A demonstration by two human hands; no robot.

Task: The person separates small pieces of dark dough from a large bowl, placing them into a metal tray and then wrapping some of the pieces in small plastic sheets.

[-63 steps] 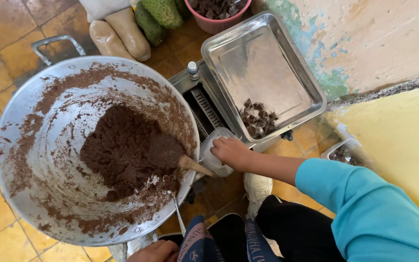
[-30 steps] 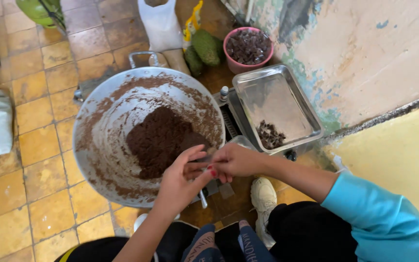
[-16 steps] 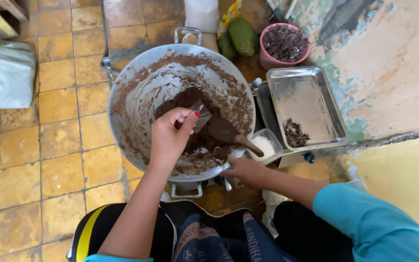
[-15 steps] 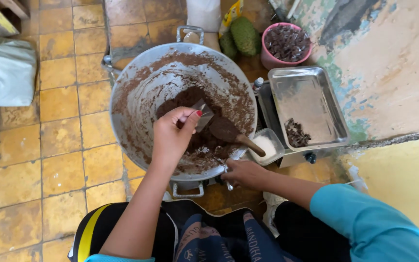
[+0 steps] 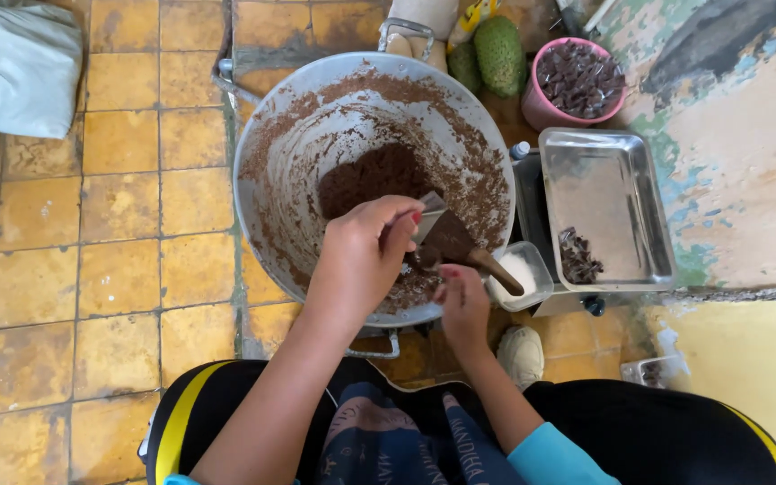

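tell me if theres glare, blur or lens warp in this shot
Head view: soft even daylight, no hard shadows; mild sheen on the steel tray and the big metal bowl rim. Left hand and right hand look sharp. Wide-angle warp bends the floor tiles toward the edges.

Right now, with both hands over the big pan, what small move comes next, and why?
Probably scrape the wooden spoon clean into the pan: the left hand holds a metal scraper against its paste-coated bowl, and the right hand sits just below it.
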